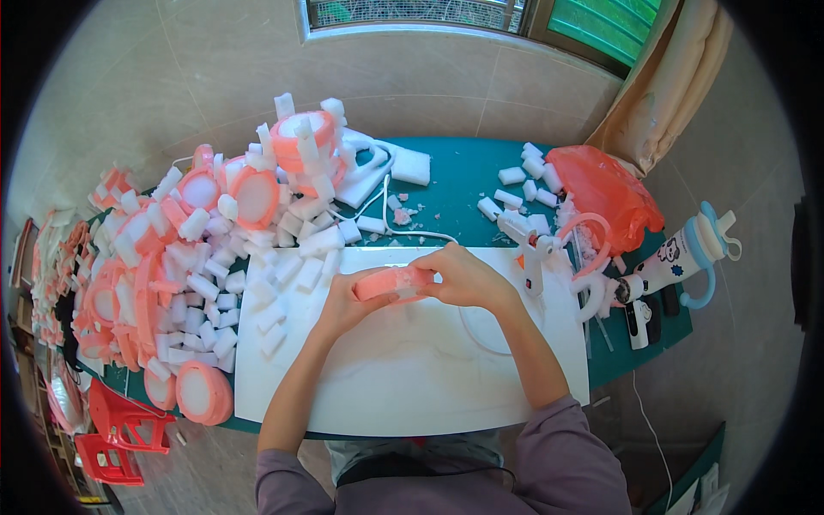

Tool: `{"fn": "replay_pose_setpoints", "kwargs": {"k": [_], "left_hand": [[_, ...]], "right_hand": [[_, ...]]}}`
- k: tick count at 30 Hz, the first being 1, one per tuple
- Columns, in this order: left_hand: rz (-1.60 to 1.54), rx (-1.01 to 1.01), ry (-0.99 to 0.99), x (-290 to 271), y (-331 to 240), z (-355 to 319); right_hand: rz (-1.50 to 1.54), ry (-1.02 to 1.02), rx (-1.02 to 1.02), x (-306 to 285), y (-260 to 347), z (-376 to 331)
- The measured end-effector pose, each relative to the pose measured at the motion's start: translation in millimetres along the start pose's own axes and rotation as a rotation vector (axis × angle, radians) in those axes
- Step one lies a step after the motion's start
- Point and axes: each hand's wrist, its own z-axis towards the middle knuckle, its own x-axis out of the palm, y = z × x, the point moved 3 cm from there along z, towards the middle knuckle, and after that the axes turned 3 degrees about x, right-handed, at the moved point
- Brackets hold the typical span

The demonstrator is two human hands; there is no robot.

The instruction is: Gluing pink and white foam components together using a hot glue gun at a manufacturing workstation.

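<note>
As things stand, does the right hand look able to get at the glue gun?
Probably yes: the glue gun stands just right of the right hand, nothing between them, though that hand now grips the pink ring.

A flat pink ring with white foam filling [393, 282] lies tilted between both hands, gripped at its left and right edges.

- Left hand [348, 302] and right hand [468, 276] together grip a pink ring [390, 281] above a white board [412, 360].
- A heap of pink rings and white foam blocks [197, 257] lies to the left.
- A glue gun [530, 249] stands just right of the hands.
- An orange plastic bag [601, 193] and a drinking bottle [687, 253] sit farther right on the green table [463, 176].
</note>
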Motion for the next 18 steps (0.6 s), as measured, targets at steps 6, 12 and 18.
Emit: {"fn": "replay_pose_setpoints", "kwargs": {"k": [6,12,18], "left_hand": [[0.022,-0.003,0.001,-0.3,-0.6,0.6],[0.014,-0.006,-0.001,-0.8,0.9,0.2],[0.022,-0.026,0.0,-0.5,3.8,0.4]], "right_hand": [[-0.014,0.007,0.014,0.1,-0.1,0.3],[0.022,-0.011,0.008,-0.6,0.8,-0.2],[0.004,-0.028,-0.02,0.5,0.5,-0.1]]}}
